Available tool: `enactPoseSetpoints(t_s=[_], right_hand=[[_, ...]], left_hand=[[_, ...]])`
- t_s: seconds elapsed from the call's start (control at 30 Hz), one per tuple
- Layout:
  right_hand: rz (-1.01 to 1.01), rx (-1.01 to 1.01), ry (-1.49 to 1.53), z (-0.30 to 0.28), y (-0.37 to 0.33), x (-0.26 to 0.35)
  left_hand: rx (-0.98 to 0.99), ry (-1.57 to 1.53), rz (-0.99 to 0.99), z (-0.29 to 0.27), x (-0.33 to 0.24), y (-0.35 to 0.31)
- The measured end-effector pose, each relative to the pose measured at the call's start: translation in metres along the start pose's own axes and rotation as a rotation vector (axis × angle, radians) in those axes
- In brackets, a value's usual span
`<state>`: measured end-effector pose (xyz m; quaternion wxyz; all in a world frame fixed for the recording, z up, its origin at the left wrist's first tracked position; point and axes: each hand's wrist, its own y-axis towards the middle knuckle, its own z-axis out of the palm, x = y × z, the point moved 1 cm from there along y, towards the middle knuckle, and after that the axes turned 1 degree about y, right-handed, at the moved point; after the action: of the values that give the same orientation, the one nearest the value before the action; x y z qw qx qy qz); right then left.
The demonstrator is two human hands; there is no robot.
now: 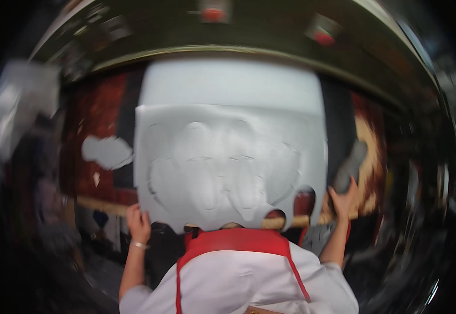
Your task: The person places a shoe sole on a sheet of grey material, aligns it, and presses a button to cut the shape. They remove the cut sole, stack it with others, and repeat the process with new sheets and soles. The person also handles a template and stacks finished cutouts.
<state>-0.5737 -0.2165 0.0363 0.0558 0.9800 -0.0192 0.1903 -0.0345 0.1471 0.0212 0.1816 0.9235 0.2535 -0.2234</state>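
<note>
Food-prep kitchen: white dough sheet (228, 162) on dark worktop (102, 110), rolling pin (107, 208), red-trimmed apron (228, 272).

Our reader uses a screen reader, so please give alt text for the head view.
Blurred fisheye view: a large thin white sheet with a ragged, holed lower edge fills the middle, the left hand at its lower left corner. The right hand grips a grey object at its right edge; a wooden rod runs behind.

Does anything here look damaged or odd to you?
Yes. The big white sheet has a ragged lower edge, with rounded bites missing between the left hand and right hand. A loose white scrap lies apart to its left.
</note>
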Motion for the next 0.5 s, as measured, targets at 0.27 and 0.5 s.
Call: enactPoseSetpoints(t_s=[0.27, 0.5], right_hand=[[-0.016, 0.359, 0.619, -0.011, -0.104, 0.098], [0.314, 0.955, 1.659, 0.062, -0.097, 0.076]], left_hand=[[-0.093, -0.035, 0.372, 0.034, -0.102, 0.105], [0.640, -0.107, 1.088, 0.124, -0.283, 0.122]])
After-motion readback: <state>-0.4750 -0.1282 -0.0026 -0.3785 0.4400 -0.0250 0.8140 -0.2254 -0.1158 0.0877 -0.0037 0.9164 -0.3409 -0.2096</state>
